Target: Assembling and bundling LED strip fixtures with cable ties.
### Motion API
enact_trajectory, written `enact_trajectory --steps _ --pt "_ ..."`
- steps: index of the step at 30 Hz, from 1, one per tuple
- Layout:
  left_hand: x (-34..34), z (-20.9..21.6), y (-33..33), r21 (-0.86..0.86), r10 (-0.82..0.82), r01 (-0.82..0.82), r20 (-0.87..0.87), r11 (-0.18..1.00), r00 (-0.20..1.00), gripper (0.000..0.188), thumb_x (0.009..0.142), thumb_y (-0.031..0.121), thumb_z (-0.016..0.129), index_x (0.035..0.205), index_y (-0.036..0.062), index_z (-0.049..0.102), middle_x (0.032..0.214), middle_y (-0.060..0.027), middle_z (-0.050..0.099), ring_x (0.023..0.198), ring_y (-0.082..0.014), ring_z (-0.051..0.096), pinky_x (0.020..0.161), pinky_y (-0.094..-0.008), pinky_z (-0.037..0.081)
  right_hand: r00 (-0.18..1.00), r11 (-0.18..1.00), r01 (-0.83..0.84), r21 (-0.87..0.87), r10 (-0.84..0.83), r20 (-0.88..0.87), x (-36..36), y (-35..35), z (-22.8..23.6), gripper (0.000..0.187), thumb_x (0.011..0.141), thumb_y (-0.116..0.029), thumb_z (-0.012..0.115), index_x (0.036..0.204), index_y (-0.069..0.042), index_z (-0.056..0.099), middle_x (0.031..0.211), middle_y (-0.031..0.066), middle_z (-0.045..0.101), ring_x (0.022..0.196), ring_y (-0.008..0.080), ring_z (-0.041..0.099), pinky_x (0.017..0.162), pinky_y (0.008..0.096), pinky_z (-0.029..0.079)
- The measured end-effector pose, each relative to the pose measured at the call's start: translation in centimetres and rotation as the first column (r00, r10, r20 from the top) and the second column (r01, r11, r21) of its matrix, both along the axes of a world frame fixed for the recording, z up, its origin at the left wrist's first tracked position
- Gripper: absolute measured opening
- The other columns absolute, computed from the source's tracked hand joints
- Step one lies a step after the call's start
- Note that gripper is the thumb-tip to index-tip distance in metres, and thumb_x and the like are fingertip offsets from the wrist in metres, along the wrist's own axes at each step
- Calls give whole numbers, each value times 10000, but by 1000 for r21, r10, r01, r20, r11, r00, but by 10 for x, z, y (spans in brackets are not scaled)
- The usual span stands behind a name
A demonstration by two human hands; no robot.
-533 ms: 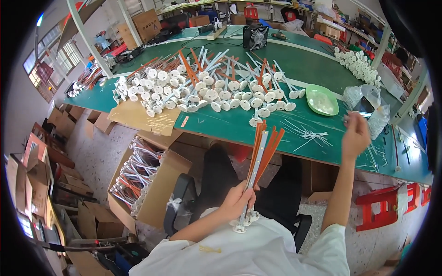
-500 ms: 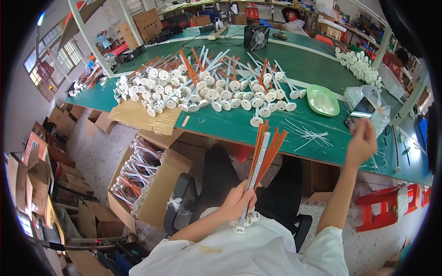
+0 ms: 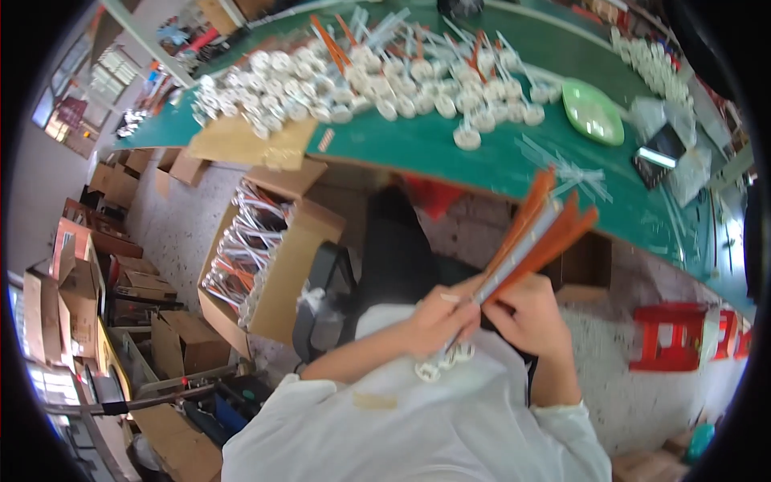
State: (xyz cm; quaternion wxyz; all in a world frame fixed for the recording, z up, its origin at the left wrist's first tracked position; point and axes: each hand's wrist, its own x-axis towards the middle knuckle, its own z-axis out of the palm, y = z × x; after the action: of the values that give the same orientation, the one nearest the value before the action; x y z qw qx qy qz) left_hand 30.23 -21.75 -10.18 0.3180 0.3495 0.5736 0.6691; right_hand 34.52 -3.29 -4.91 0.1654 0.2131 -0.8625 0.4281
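Observation:
Close to my body, my left hand (image 3: 446,320) is closed round a bundle of orange and white strips (image 3: 520,255). The strips slant up to the right and fan apart at the top. Round white end caps (image 3: 438,368) stick out below that hand, over my shirt. My right hand (image 3: 530,317) is against the right side of the bundle, its fingers curled in next to the left ones. What its fingertips pinch is too small and blurred to make out. Loose thin white ties (image 3: 572,170) lie on the green table beyond the strips.
Many similar capped strips (image 3: 385,84) are heaped on the green table (image 3: 361,149). A green bowl (image 3: 594,112) and a phone (image 3: 658,157) lie to the right. At my left, a cardboard box (image 3: 293,269) holds more strips. Red stools (image 3: 671,337) stand at right.
My right hand has come from beside the phone down to the bundle. The bundle now leans further right, still in my left hand. The view has tipped down toward my lap.

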Motion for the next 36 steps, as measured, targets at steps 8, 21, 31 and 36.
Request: enact_trajectory --steps 8,21,31,36 --pt "-3 4 10 -233 56 -44 47 972 997 338 1032 196 380 1268 -22 484 709 -21 567 633 -95 556 586 -265 455 992 977 108 -184 -118 -45 33 -6 -21 215 761 93 676 904 3 543 696 114 576 550 219 576 494 294 454" --pt "-5 -8 15 -254 -30 -14 -170 967 985 318 883 41 541 1183 -4 445 890 -157 622 777 -283 669 638 -346 515 991 903 136 407 -121 -61 25 -10 -18 233 630 -34 633 843 -37 541 717 50 506 641 183 543 490 278 453" --pt "0 -17 23 119 -112 54 567 991 816 272 1041 271 417 1162 32 466 813 -35 552 733 -88 567 636 -231 478 942 655 189 -731 89 323 36 1 -66 45 920 39 525 950 15 550 800 80 615 658 133 641 561 257 519" --pt "10 -24 34 -41 113 -106 342 994 933 304 1037 302 431 1087 19 529 706 15 538 612 -35 508 535 -206 417 955 655 297 -695 -195 225 37 -15 -66 199 878 120 561 1006 1 464 831 88 616 687 115 615 536 247 494"
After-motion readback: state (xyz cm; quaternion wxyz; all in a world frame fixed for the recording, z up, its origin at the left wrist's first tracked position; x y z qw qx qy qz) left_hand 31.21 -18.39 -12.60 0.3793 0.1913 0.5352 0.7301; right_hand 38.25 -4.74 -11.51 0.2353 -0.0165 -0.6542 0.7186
